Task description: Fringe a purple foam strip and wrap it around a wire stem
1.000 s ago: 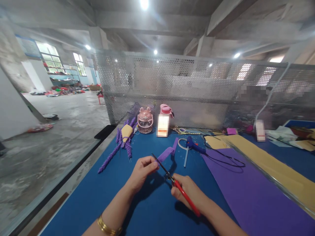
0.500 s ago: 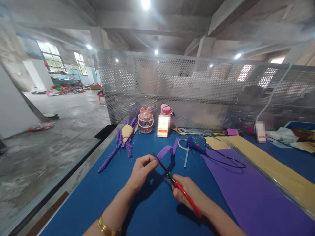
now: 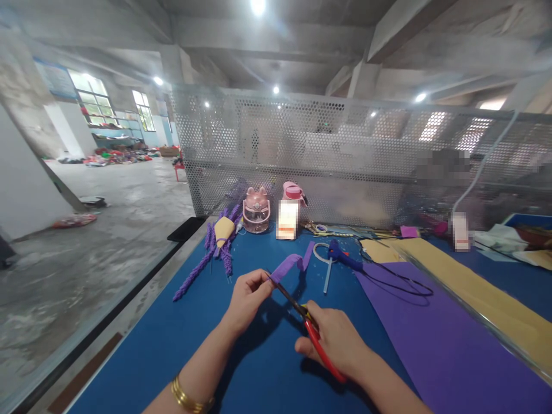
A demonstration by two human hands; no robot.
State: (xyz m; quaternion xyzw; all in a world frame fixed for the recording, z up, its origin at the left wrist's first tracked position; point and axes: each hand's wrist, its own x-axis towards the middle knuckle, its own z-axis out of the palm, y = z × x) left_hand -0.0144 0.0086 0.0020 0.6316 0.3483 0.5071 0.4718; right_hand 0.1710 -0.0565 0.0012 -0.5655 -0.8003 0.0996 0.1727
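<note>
My left hand pinches one end of a purple foam strip, which arcs up and away over the blue table. Red-handled scissors are gripped in my right hand, their dark blades pointing up-left with the tips at the strip right beside my left fingertips. A gold bangle sits on my left wrist.
A bunch of purple lavender-like stems lies at the left. A pink cup and pink bottle stand by the perforated metal screen. A blue glue gun with cord, a purple sheet and a tan sheet lie on the right.
My right hand has moved slightly nearer and lower with the scissors, and the blades have closed onto the strip's end. The left hand keeps its pinch.
</note>
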